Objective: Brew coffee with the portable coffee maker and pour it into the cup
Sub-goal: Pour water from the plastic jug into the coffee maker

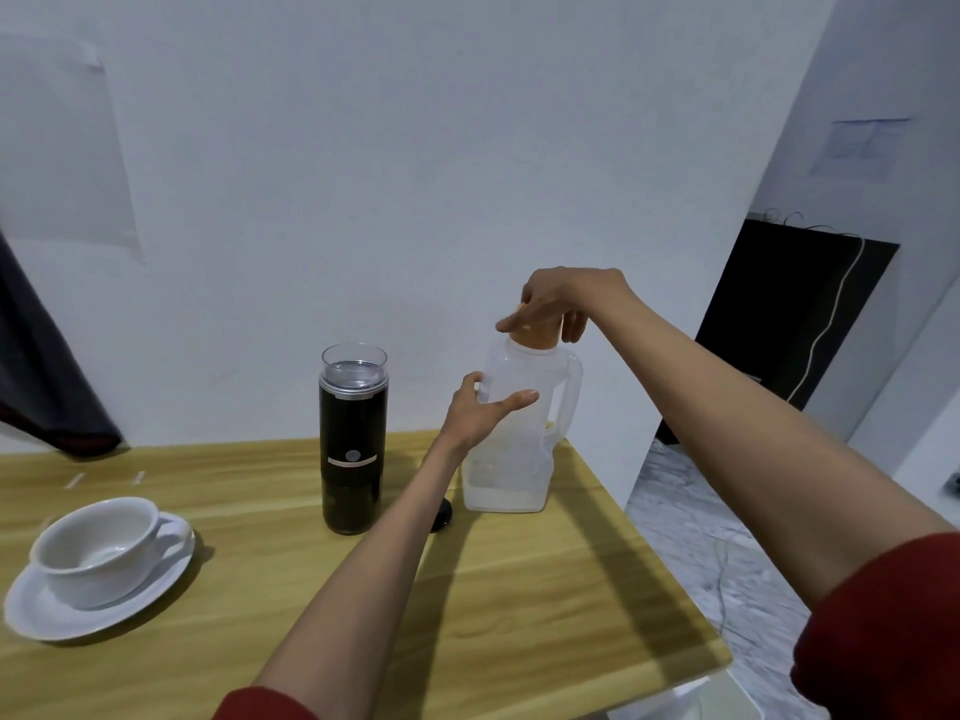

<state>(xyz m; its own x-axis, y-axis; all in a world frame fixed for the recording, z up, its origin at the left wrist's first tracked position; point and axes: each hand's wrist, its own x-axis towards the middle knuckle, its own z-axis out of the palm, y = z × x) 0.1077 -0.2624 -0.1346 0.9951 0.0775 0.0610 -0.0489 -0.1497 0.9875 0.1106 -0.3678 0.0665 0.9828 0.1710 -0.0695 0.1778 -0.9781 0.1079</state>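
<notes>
The orange cap [535, 337] of a translucent plastic jug [511, 459] is grasped from above by the right grip [561, 298], its fingers curled round the cap. The jug's body is held by the left grip [480, 413], with the thumb laid across the front and the fingers wrapped round the far side. The jug is stood upright on the wooden table [519, 589], its handle turned to three o'clock.

The portable coffee maker [353, 444], black with a clear top section, is seen upright on the table at nine o'clock of the jug, near it but not touching. A small black lid [442, 514] is partly hidden behind the left forearm, between the two. The white cup [98, 548] is set on its saucer [78, 621] at eight o'clock of the coffee maker, well apart. Red sleeves [883, 626] are seen on both arms. A black bag [779, 314] is leaned on the wall at three o'clock, beyond the table's edge.
</notes>
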